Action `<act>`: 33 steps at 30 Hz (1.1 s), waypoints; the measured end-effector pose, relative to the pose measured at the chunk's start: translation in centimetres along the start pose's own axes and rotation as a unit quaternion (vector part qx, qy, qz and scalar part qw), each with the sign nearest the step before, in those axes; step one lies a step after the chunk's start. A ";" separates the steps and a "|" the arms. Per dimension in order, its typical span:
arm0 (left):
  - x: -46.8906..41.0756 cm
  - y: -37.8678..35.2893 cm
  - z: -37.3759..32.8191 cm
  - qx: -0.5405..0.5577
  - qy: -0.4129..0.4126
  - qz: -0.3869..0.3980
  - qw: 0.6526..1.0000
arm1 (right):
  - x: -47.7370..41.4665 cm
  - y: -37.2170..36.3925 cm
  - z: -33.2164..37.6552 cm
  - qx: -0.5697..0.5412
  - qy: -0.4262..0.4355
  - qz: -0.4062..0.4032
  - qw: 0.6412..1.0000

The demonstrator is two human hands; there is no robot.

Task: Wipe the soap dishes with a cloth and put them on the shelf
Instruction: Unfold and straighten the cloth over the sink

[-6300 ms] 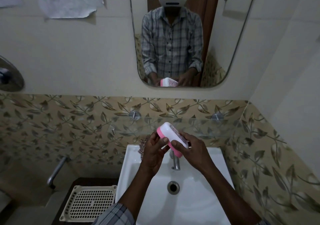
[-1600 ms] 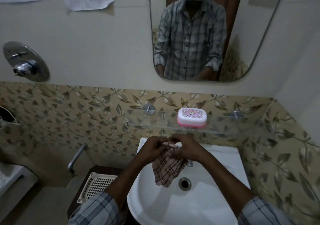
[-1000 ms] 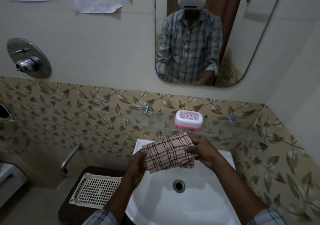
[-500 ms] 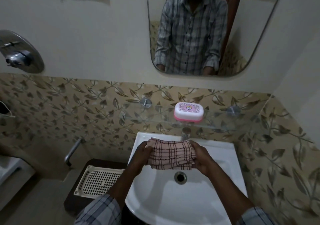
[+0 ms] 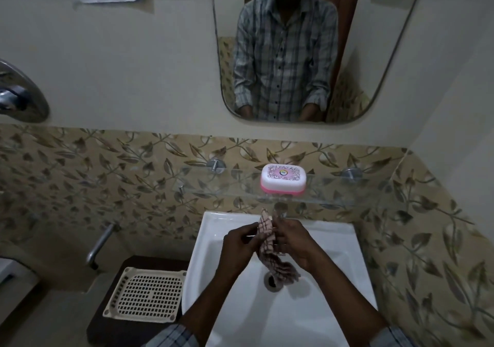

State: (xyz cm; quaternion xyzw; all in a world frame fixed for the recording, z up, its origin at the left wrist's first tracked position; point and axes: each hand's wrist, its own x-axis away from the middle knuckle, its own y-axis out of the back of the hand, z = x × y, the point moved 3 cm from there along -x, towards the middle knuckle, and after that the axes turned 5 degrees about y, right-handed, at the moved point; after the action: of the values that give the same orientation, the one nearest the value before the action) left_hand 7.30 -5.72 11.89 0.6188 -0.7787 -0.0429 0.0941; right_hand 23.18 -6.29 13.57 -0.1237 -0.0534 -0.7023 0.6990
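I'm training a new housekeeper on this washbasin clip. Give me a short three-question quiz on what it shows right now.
1. True or false: the pink and white soap dish sits on the glass shelf.
2. What do the left hand and right hand hold between them?
A. a sponge
B. a checked cloth
C. a brush
3. Fill in: the cloth hangs above the white ___.

Key
1. True; its lid is shut.
2. B; both hands grip it, bunched up.
3. Sink; the cloth's lower end dangles over the drain.
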 end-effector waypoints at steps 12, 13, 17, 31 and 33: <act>0.1 0.2 -1.4 0.100 0.046 -0.071 0.991 | 2.0 -1.0 -1.3 0.028 0.126 -0.036 0.991; 0.2 0.4 -1.4 0.113 0.051 -0.080 0.989 | 2.0 -0.9 -1.2 0.032 0.121 -0.052 0.991; 0.3 0.5 -1.6 0.137 0.056 -0.066 0.987 | 1.9 -0.9 -0.3 0.091 0.137 -0.082 0.983; -1.2 7.6 -1.7 0.063 0.001 -0.142 0.988 | 1.2 3.7 -0.4 -0.049 0.045 -0.101 0.993; -1.8 8.4 -1.8 0.035 0.006 -0.130 0.991 | 1.1 4.2 -0.2 -0.034 0.052 -0.096 0.993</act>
State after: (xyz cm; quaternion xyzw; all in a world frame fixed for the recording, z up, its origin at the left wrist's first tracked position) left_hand 0.02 -1.94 15.04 0.7182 -0.6919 -0.0236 0.0701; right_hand 27.37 -7.50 13.23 -0.1048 -0.0050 -0.7728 0.6259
